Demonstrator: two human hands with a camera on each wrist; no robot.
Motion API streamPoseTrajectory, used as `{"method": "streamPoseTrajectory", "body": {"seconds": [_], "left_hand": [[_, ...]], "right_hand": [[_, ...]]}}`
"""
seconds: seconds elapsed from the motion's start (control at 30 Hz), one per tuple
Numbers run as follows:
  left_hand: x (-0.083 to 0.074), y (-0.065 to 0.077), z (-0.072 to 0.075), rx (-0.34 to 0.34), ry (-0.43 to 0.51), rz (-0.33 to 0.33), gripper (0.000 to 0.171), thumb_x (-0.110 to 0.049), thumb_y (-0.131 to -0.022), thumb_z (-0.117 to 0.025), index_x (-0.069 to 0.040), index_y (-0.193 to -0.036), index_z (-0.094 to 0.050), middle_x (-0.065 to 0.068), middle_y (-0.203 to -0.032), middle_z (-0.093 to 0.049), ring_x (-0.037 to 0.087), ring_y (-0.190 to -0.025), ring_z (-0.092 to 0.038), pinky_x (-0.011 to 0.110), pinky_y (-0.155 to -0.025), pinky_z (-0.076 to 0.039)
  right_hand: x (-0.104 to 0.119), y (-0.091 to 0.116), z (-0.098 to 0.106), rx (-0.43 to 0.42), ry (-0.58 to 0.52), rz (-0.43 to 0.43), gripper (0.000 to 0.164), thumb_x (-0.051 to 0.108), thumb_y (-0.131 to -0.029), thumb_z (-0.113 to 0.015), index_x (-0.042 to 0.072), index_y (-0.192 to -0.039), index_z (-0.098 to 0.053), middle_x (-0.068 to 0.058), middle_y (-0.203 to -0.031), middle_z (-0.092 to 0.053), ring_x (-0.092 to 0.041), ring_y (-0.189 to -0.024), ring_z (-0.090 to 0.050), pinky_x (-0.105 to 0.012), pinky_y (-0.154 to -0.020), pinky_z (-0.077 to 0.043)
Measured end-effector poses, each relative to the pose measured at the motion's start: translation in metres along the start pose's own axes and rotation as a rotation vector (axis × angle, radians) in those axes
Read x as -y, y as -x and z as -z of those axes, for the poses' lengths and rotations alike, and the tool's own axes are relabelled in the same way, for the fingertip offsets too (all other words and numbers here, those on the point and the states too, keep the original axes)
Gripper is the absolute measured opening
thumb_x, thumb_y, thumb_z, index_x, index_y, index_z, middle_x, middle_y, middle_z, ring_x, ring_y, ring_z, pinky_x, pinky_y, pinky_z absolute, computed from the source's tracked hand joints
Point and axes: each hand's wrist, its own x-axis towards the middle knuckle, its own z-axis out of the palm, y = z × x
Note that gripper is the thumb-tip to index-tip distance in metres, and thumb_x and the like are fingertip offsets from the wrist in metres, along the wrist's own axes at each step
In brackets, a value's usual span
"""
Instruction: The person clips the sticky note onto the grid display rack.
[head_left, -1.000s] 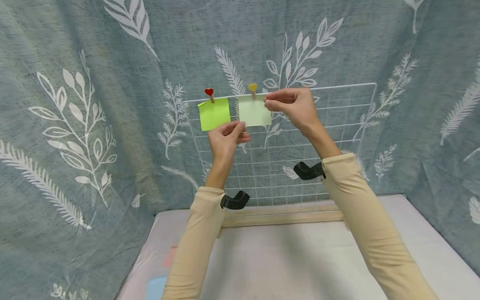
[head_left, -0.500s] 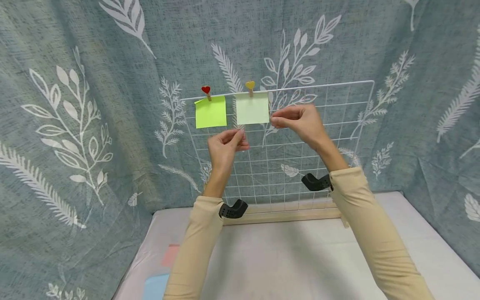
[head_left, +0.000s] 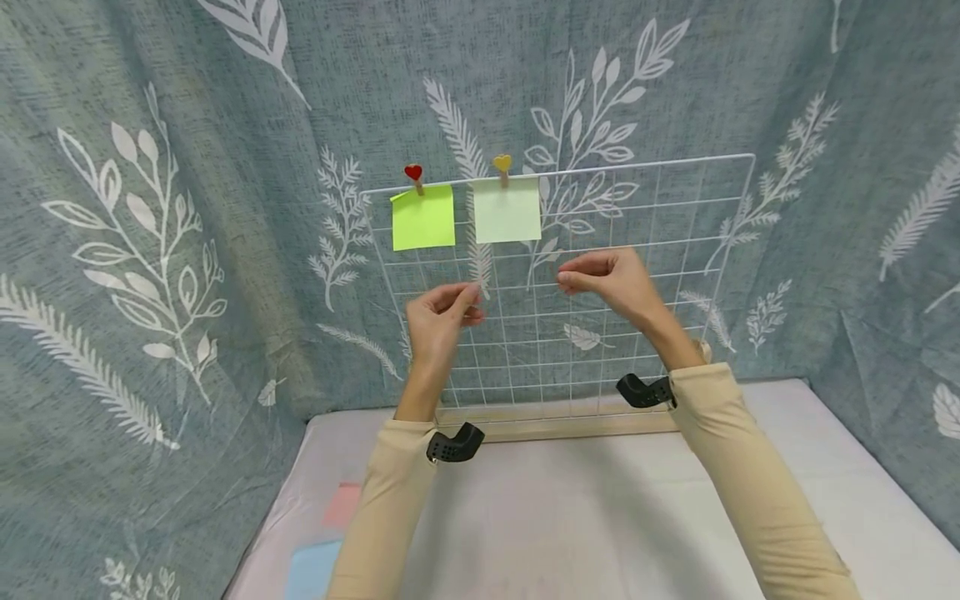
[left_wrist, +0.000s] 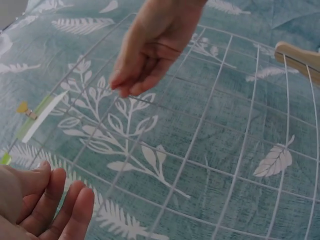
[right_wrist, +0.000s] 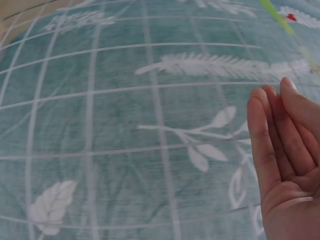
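Two paper notes hang side by side from the top wire of a white wire grid. The bright lime note hangs by a small clothespin with a red heart. Beside it, a pale green note is clipped by a clothespin with a yellow heart. My left hand is just below the notes, fingers loosely bent, holding nothing. Lower right of the pale note, my right hand is likewise empty, its fingers relaxed in the right wrist view. Both hands are apart from the notes.
The grid stands in a wooden base at the back of a table with a pale cover. A pink paper and a blue paper lie at the left, partly behind the left sleeve. A leaf-patterned curtain surrounds the table.
My right hand has let go near the pale note's upper right corner and come down. My left hand has also left that note's lower corner and dropped lower. Both notes stay hanging.
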Motion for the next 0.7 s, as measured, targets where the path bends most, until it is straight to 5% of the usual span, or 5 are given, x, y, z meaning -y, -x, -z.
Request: {"method": "streamPoseTrajectory", "body": {"seconds": [0.2, 0.4, 0.7], "left_hand": [[0.013, 0.007, 0.008, -0.018, -0.002, 0.041, 0.025, -0.012, -0.08, -0.069, 0.01, -0.091, -0.065, 0.012, -0.074, -0.066, 0.029, -0.068, -0.064, 0.033, -0.063, -0.058], [0.027, 0.018, 0.014, -0.025, -0.053, 0.085, 0.025, -0.014, -0.081, -0.068, 0.008, -0.092, -0.065, 0.01, -0.077, -0.067, 0.023, -0.066, -0.065, 0.031, -0.066, -0.057], [0.048, 0.031, 0.025, -0.012, -0.012, 0.11, 0.02, -0.01, -0.081, -0.067, 0.009, -0.09, -0.065, 0.016, -0.077, -0.066, 0.022, -0.063, -0.064, 0.034, -0.066, -0.058]], "right_hand": [[-0.022, 0.006, -0.004, 0.049, -0.046, -0.013, 0.026, 0.014, -0.085, -0.064, -0.006, -0.102, -0.064, -0.02, -0.09, -0.067, -0.026, -0.079, -0.066, -0.031, -0.075, -0.056], [-0.045, 0.023, -0.005, 0.084, -0.055, -0.083, 0.029, 0.016, -0.086, -0.063, -0.006, -0.104, -0.063, -0.02, -0.092, -0.066, -0.023, -0.078, -0.066, -0.032, -0.073, -0.056], [-0.085, 0.041, -0.009, -0.071, -0.124, -0.07, 0.027, 0.015, -0.085, -0.064, -0.006, -0.101, -0.065, -0.017, -0.09, -0.068, -0.026, -0.078, -0.066, -0.038, -0.076, -0.055]]}}
